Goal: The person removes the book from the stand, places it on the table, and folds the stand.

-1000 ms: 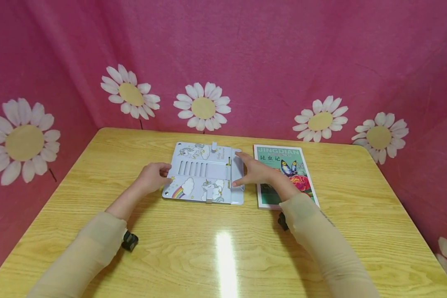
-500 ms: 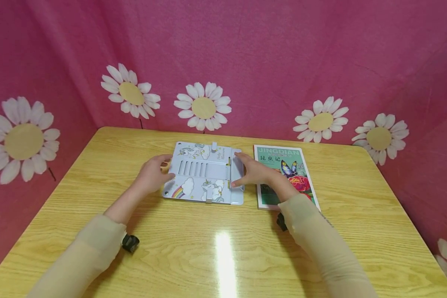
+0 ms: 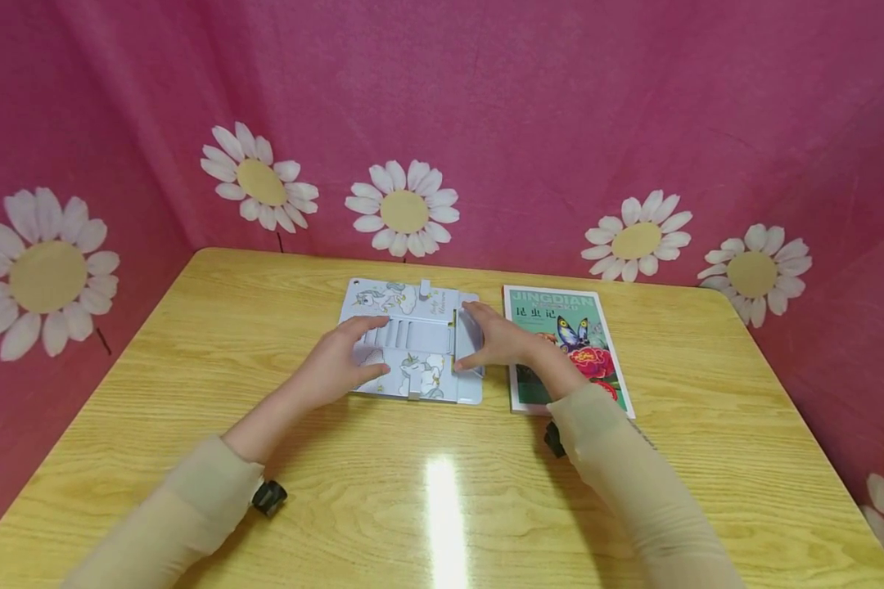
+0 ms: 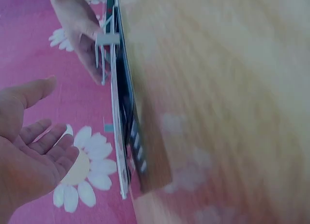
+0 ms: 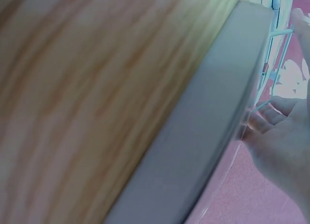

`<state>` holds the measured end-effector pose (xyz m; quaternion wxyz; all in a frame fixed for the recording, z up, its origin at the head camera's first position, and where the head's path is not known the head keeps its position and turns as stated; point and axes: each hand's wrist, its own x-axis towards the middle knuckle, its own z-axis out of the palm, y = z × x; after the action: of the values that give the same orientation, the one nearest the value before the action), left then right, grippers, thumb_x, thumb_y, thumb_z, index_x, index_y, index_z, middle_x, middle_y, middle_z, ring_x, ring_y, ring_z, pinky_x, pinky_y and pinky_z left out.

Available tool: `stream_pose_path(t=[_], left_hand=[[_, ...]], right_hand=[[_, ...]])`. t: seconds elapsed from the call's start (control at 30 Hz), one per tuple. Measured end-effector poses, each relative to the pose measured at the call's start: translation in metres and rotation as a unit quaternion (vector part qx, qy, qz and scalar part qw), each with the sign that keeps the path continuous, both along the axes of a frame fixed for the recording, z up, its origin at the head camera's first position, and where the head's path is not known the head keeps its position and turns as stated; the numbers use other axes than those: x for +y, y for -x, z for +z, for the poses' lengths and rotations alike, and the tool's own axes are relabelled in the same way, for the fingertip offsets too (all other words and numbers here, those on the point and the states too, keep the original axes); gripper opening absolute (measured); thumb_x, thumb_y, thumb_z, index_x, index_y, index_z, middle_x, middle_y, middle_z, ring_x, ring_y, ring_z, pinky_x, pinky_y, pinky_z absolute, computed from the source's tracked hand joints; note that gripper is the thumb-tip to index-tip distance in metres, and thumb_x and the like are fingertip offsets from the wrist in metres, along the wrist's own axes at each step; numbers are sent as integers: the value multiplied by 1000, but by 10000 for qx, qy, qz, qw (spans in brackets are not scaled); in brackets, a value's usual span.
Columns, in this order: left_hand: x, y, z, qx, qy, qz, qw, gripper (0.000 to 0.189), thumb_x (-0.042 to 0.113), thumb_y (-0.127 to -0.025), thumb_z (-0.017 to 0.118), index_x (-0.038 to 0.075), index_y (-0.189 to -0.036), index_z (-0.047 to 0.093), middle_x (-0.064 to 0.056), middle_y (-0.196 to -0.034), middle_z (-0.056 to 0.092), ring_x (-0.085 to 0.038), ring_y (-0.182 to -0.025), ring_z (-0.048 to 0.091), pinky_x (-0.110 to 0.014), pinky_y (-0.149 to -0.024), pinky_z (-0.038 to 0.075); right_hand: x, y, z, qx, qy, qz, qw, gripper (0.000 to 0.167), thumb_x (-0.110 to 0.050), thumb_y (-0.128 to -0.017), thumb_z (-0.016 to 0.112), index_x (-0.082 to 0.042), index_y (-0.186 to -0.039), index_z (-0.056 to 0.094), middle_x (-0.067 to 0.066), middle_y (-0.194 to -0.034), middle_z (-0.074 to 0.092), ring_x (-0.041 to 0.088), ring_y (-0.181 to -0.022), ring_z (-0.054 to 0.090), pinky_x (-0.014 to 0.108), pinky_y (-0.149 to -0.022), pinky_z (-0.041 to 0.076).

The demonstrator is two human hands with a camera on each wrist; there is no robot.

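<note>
A white metal book stand [image 3: 430,335] printed with unicorns and a rainbow lies flat on the table. It has a slotted middle panel, two clips and a ledge [image 3: 469,334] at its right end. My right hand [image 3: 504,339] holds this ledge end to end, thumb at the near end and fingers at the far one. In the left wrist view the ledge stands up from the plate. My left hand [image 3: 335,364] hovers over the stand's left part, thumb and fingers spread. The left wrist view shows that hand [image 4: 38,156] holding nothing, apart from the stand [image 4: 115,88].
Just right of the stand lies a paperback book [image 3: 560,352] with a green butterfly cover, partly under my right forearm. Its thick edge [image 5: 193,127] fills the middle of the right wrist view. Behind the wooden table [image 3: 383,466] hangs a pink flowered cloth [image 3: 516,147].
My left hand has left the stand's left edge and moved right, over its slotted panel. My right hand stays at the ledge, which is tilted up a little more.
</note>
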<state>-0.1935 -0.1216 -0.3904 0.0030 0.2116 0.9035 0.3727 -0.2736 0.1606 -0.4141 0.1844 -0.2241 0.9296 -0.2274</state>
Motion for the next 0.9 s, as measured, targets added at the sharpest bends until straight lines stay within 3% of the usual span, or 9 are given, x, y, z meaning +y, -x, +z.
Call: stream_pose_path(t=[0.23,0.53,0.9], left_hand=[[15,-4,-8,-8,239,-391,9989,66,17,-76,79,4,-134,50,-13,-135,52,-30,-127,46,-43,-107,37],[27,-1,-10,-91,698,-956,9929,64,22,-76,80,3,-131,53,-11,-131,56,-27,-125,47,-40,-108,35],[37,10,-16,-21,1156,-1537,9813,50,20,-77,78,2,-121,62,-8,-114,64,-19,-104,58,-35,-96,45]], right_hand=[[-3,1,-1,48,-128,-45,9999,116,-49,-69,80,-9,-152,10,17,-157,10,33,-144,12,48,-115,19],[-5,1,-2,45,-301,-59,9995,116,-52,-69,79,-11,-152,9,16,-157,10,34,-143,13,50,-114,21],[-6,0,-1,50,-397,-26,9992,115,-53,-70,78,-11,-153,9,15,-157,10,34,-143,12,51,-114,21]])
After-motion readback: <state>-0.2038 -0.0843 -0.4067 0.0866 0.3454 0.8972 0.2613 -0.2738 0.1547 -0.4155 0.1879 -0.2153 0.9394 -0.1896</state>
